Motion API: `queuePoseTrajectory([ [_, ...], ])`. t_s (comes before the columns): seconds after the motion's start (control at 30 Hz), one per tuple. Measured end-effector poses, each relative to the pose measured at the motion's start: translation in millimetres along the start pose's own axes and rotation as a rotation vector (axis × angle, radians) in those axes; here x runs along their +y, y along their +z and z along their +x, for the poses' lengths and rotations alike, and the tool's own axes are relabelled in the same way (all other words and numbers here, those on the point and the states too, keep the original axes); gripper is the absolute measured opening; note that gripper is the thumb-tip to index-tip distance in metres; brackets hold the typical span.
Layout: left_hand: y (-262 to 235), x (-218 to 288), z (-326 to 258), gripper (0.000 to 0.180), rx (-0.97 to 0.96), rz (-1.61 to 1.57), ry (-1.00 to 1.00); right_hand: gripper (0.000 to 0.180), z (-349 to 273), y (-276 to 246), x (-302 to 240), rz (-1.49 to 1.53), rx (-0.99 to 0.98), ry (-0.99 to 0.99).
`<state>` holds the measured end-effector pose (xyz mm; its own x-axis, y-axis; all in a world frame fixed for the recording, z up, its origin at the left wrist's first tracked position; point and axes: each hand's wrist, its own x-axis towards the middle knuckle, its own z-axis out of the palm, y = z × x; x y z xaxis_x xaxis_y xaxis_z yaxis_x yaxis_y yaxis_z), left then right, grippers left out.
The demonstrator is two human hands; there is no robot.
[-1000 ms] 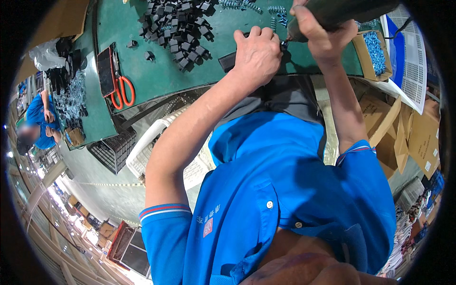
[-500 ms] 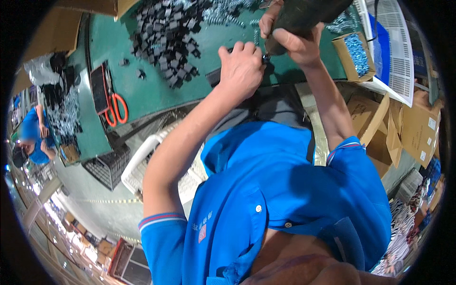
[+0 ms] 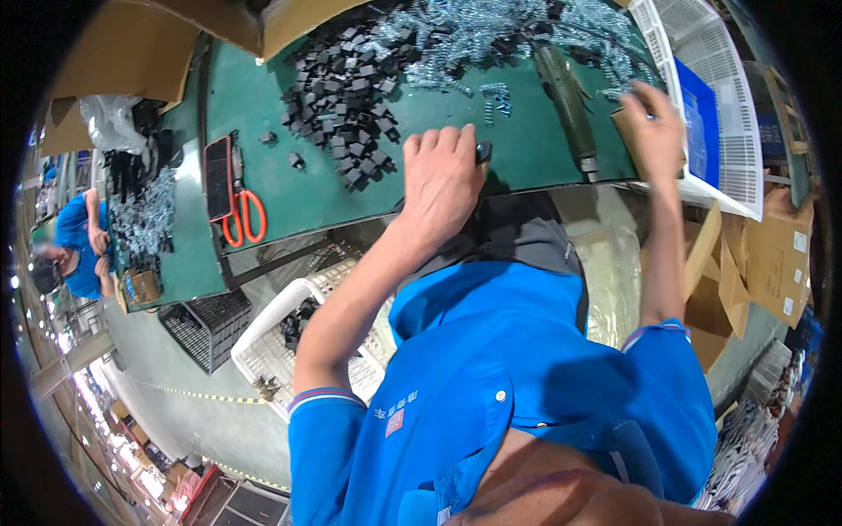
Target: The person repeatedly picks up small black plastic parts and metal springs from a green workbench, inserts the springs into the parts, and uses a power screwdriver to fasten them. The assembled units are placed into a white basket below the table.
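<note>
My left hand (image 3: 443, 180) is closed near the table's front edge. A small black plastic piece (image 3: 483, 152) shows at its fingertips; the rest is hidden by the fingers. To the right, my right hand (image 3: 656, 140) is over a small cardboard box (image 3: 624, 131), its fingers bent together. What they pinch, if anything, is too small to make out. Between the two hands a dark green power screwdriver (image 3: 566, 101) lies on the green table (image 3: 368, 210), its tip toward me. Several loose screws (image 3: 495, 99) lie left of the screwdriver.
A heap of black plastic pieces (image 3: 346, 101) and a pile of silvery screws (image 3: 447, 44) cover the back. At left are a phone (image 3: 219, 178) and orange-handled scissors (image 3: 253, 219). A white crate (image 3: 745, 131) stands right. Another person (image 3: 83, 245) works far left.
My right hand has let go of the screwdriver, now lying on the table, and has moved right to the small box. My left hand stays closed near the table edge. The view has shifted.
</note>
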<state>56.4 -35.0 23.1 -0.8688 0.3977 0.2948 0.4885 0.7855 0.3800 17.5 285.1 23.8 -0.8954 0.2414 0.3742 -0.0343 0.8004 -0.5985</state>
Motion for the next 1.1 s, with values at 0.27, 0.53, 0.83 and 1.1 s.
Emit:
queuePoseTrajectory([
  [0.27,-107,-88,-195,0.028,-0.556,0.608,-0.714,0.023,-7,-39,92,-0.663,-0.342,0.166],
  [0.53,-106,-88,-92,0.041,-0.336,0.274,-0.517,0.021,10,-42,80,-0.547,-0.365,0.248],
  [0.83,40,-68,286,0.041,0.077,-0.014,0.122,0.021,7,-49,66,-0.442,-0.357,0.310],
  [1.1,101,-61,353,0.035,0.174,-0.032,-0.173,0.015,-2,-51,71,-0.333,-0.383,0.159],
])
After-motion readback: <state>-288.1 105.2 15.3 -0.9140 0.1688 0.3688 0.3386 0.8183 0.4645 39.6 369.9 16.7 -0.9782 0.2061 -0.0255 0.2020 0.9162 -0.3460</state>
